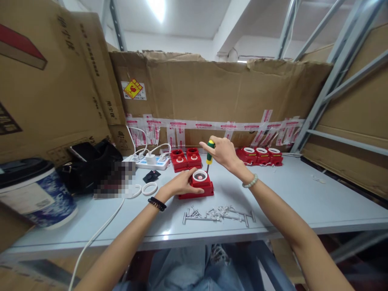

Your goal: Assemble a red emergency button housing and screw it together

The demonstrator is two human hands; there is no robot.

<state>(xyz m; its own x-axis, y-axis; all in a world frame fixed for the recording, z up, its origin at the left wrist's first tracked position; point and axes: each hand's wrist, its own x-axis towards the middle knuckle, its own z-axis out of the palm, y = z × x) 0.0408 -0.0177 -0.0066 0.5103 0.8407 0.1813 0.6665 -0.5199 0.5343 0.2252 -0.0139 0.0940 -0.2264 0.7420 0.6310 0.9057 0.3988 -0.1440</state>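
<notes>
A red plastic unit with a white ring on top sits on the pale table in front of me. My left hand grips its left side and holds it steady. My right hand is closed around a screwdriver with a green and yellow handle, held upright with its tip down at the unit's right rear edge. A pile of metal screws and long bolts lies just in front of the unit.
Two red units stand behind, three more at the back right. A white power strip with cables, loose white rings, a black bag and a blue-patterned tub lie left. Cardboard walls enclose the table.
</notes>
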